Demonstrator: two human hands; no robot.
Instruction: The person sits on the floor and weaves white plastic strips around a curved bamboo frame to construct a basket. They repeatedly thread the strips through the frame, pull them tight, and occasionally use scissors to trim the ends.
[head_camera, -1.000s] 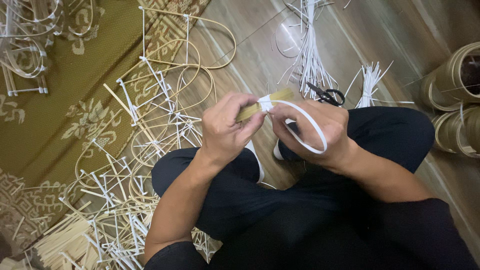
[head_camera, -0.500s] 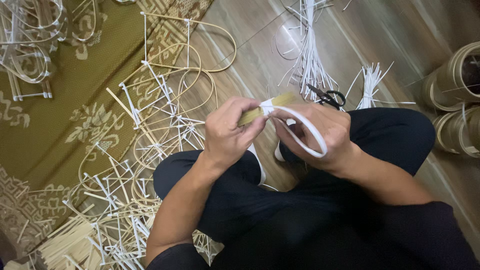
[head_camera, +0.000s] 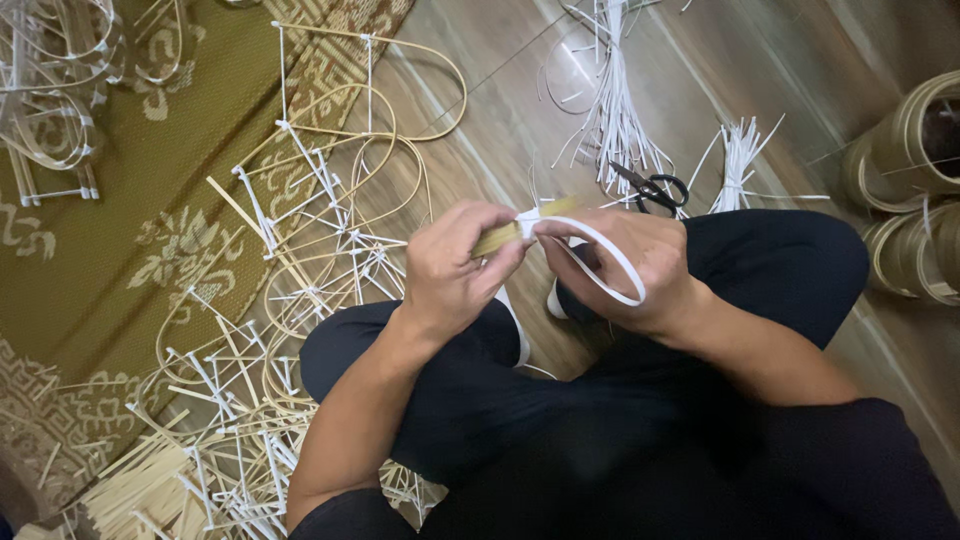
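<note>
Wood-look plank floor (head_camera: 520, 90) on the right, olive-green patterned mat (head_camera: 90, 250) on the left; person sits cross-legged in black trousers (head_camera: 640, 420), seen from above. Left hand (head_camera: 455, 270) is clenched around a short bundle of thin yellowish bamboo sticks (head_camera: 505, 232), thumb and forefinger pinching it near the middle. Right hand (head_camera: 625, 265) grasps the other end of the bundle and a flat white plastic strip (head_camera: 610, 262); the strip is wound at the bundle's tip and loops out over the back of the right hand's fingers. Bundle sits between both hands, held above the lap, tilted up to the right, its tip poking out past the white wrap.

On the floor just beyond the hands: black-handled scissors (head_camera: 652, 188), lying flat, next to a long bunch of loose white strips (head_camera: 615, 110) and a smaller fan of short white strips (head_camera: 738, 160). Left of the knees, a tangled heap of bent bamboo frames tied with white strips (head_camera: 300, 250) spreads across mat and floor. Loose straight bamboo sticks (head_camera: 140, 490) piled at bottom left. Coiled rolls of bamboo strip (head_camera: 905, 160) stacked at the right edge.
</note>
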